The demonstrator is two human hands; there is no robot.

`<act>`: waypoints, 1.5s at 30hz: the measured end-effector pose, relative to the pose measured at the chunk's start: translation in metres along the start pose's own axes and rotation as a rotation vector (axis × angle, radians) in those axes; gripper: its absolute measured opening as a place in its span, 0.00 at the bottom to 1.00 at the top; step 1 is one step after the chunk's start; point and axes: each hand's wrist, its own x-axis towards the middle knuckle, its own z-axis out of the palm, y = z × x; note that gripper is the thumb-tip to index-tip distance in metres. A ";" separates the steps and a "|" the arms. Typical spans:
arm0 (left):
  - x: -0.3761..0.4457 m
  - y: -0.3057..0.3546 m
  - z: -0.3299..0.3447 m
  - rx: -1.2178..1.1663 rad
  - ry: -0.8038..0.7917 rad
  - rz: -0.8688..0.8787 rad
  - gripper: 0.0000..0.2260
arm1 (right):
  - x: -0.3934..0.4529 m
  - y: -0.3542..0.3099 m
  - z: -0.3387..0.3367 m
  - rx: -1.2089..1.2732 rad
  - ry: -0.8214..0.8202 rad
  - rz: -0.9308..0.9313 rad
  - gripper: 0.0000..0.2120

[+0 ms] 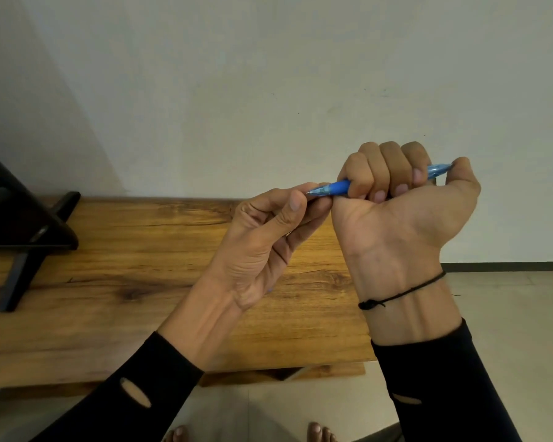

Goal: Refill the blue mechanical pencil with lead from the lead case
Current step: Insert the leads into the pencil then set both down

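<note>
In the right half of the frame, the right hand (393, 199) is wrapping its fingers in a fist around the blue mechanical pencil (336, 188), palm toward the camera. The pencil is lying nearly level, slanting slightly upward to the right; its clear rear end is sticking out beside the thumb, and its tip end is jutting left out of the fist. The left hand (268, 237) is pressing thumb and fingertips together at that tip. Both hands are hovering above the wooden table (125, 282). A black stand (23, 224) is sitting at left.
</note>
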 end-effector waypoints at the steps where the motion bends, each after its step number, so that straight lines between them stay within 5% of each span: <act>1: 0.000 0.000 0.000 0.000 0.000 0.002 0.09 | 0.000 0.000 0.000 0.002 -0.003 0.002 0.27; 23: 0.003 0.001 -0.015 0.040 -0.094 0.029 0.09 | 0.000 0.002 -0.002 -0.036 -0.106 0.032 0.27; 26: 0.011 0.006 -0.032 0.330 0.081 0.014 0.08 | 0.003 -0.002 0.002 0.003 -0.140 0.007 0.25; 29: 0.016 0.006 -0.057 0.916 0.317 -0.072 0.02 | 0.005 -0.010 0.006 0.033 -0.160 -0.036 0.25; 34: 0.016 0.000 -0.079 1.606 0.203 -0.116 0.03 | 0.001 -0.013 0.009 0.022 -0.168 -0.061 0.24; 40: 0.017 -0.004 -0.079 1.786 0.170 -0.178 0.06 | 0.006 -0.015 0.006 -0.070 -0.204 -0.053 0.24; 43: 0.016 0.002 -0.082 1.851 0.181 -0.252 0.02 | 0.022 -0.018 -0.003 -0.369 -0.162 0.007 0.17; 45: 0.014 0.005 -0.087 1.900 0.176 -0.348 0.11 | 0.035 -0.018 -0.015 -0.676 -0.109 0.067 0.13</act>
